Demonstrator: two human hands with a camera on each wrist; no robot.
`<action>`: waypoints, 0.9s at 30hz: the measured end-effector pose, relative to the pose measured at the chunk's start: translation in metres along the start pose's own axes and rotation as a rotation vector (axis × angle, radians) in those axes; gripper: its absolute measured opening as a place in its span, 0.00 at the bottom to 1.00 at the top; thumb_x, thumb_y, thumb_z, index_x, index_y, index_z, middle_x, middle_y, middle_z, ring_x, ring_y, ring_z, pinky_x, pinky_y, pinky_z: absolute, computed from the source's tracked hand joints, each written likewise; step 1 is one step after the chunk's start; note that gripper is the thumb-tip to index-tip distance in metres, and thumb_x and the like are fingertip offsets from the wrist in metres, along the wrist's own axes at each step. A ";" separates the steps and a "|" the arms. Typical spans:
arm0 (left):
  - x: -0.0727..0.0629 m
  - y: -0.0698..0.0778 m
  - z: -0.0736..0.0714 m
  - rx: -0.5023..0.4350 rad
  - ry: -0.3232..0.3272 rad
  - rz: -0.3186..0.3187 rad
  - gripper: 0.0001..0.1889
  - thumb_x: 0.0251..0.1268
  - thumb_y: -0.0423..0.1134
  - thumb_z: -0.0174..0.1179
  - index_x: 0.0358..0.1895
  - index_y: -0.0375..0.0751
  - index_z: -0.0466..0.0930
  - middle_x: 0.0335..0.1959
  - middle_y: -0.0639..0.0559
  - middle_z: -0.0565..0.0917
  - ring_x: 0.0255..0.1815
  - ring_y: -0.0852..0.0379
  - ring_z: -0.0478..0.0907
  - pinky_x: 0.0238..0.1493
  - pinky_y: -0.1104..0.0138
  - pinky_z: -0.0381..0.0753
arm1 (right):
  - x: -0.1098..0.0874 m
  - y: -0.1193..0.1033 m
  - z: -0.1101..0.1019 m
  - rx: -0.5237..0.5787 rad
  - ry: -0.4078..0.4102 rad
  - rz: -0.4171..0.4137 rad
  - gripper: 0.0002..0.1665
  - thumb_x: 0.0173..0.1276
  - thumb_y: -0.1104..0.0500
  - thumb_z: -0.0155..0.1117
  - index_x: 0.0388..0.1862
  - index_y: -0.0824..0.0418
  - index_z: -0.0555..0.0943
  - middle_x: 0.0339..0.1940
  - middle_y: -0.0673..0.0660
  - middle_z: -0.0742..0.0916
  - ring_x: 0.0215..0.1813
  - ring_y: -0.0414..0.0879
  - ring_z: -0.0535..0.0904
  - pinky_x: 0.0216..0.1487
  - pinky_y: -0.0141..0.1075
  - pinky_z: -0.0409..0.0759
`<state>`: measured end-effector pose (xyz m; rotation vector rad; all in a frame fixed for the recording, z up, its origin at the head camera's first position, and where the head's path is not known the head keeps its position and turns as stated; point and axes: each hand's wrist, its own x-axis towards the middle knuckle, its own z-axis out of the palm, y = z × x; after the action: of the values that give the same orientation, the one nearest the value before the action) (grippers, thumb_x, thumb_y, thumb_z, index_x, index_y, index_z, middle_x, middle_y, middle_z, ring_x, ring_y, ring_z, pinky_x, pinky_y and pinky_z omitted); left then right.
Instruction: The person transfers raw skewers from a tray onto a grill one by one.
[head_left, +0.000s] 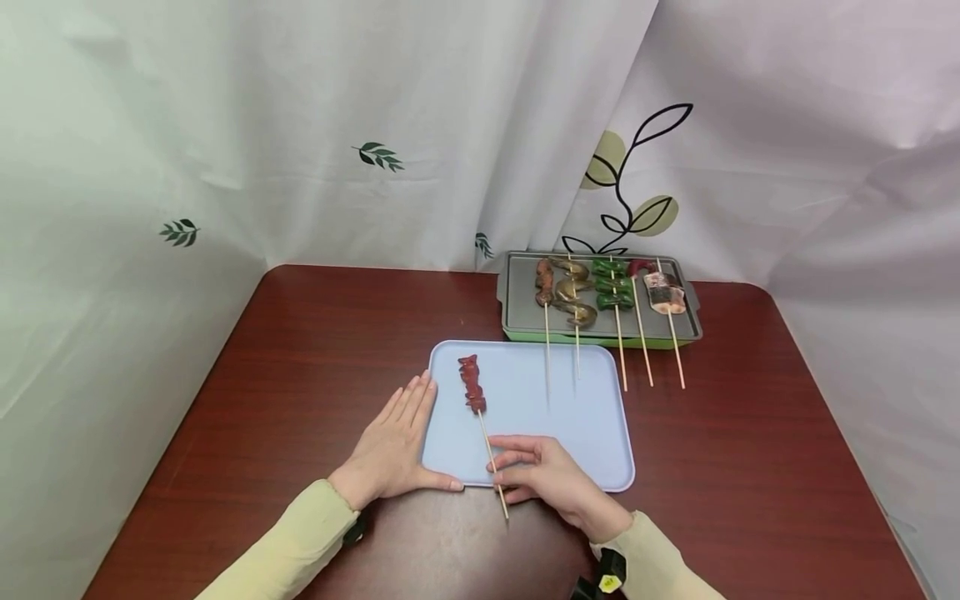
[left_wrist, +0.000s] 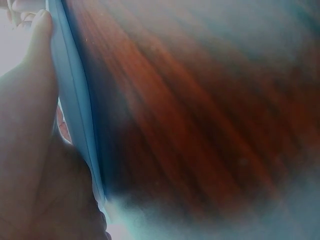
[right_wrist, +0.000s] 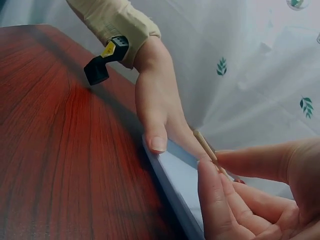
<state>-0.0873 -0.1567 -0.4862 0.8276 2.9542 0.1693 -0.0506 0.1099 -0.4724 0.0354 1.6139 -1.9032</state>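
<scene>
My right hand (head_left: 543, 475) pinches the bare wooden stick of a dark red meat skewer (head_left: 472, 385). The meat end points away over the left part of a light blue tray (head_left: 555, 400); the stick's tip reaches past the near rim. In the right wrist view the thumb and fingers meet around the stick (right_wrist: 206, 146). At the tray's near left corner lies my left hand (head_left: 393, 450), its fingers straight along the left side and its thumb at the near rim. The left wrist view shows that hand (left_wrist: 35, 140) against the tray's edge (left_wrist: 75, 85).
Behind the tray stands a grey grill plate with a green base (head_left: 517, 333). Several skewers lie on it, among them green pepper pieces (head_left: 615, 287) and a pale chunk with dark skin (head_left: 665, 294); their sticks jut toward me. White curtains (head_left: 300, 125) surround the red-brown table (head_left: 750, 458).
</scene>
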 end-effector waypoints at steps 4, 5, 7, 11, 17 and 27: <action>-0.001 0.001 0.000 0.010 -0.022 -0.010 0.75 0.41 0.90 0.48 0.80 0.28 0.48 0.81 0.36 0.50 0.82 0.42 0.44 0.78 0.51 0.48 | -0.001 0.001 -0.001 0.005 0.010 -0.007 0.30 0.68 0.72 0.67 0.68 0.74 0.74 0.43 0.61 0.88 0.38 0.46 0.87 0.36 0.36 0.87; -0.001 0.001 0.000 0.011 -0.023 -0.012 0.75 0.41 0.90 0.48 0.80 0.28 0.48 0.81 0.36 0.50 0.82 0.42 0.44 0.78 0.51 0.48 | -0.001 0.001 -0.001 0.008 0.011 -0.011 0.30 0.68 0.72 0.67 0.68 0.75 0.74 0.43 0.61 0.88 0.38 0.46 0.87 0.36 0.36 0.86; -0.001 0.001 0.001 0.013 -0.020 -0.013 0.75 0.41 0.91 0.48 0.80 0.28 0.48 0.81 0.36 0.50 0.82 0.42 0.44 0.78 0.51 0.48 | -0.001 0.001 -0.001 0.016 0.010 -0.013 0.29 0.68 0.72 0.66 0.68 0.76 0.74 0.43 0.61 0.88 0.38 0.46 0.87 0.37 0.36 0.86; -0.001 0.001 0.001 0.013 -0.010 -0.009 0.76 0.41 0.90 0.49 0.80 0.27 0.48 0.81 0.35 0.51 0.82 0.42 0.45 0.78 0.51 0.49 | -0.002 0.002 -0.002 0.025 0.004 -0.017 0.29 0.68 0.73 0.65 0.68 0.76 0.73 0.44 0.63 0.88 0.37 0.48 0.87 0.37 0.36 0.87; -0.001 0.001 0.000 0.010 -0.016 -0.004 0.76 0.40 0.91 0.48 0.80 0.28 0.47 0.82 0.35 0.49 0.82 0.42 0.43 0.78 0.52 0.47 | -0.003 0.004 -0.003 0.029 -0.006 -0.025 0.29 0.68 0.74 0.65 0.68 0.76 0.73 0.44 0.64 0.88 0.38 0.50 0.88 0.38 0.37 0.87; -0.001 0.000 -0.001 0.016 -0.012 -0.004 0.77 0.39 0.91 0.48 0.80 0.27 0.47 0.81 0.34 0.50 0.82 0.42 0.44 0.78 0.52 0.47 | -0.003 0.005 -0.004 0.032 -0.002 -0.055 0.29 0.66 0.75 0.66 0.67 0.76 0.74 0.44 0.67 0.88 0.37 0.52 0.88 0.37 0.38 0.87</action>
<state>-0.0866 -0.1569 -0.4854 0.8222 2.9493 0.1400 -0.0475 0.1145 -0.4767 0.0033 1.5982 -1.9700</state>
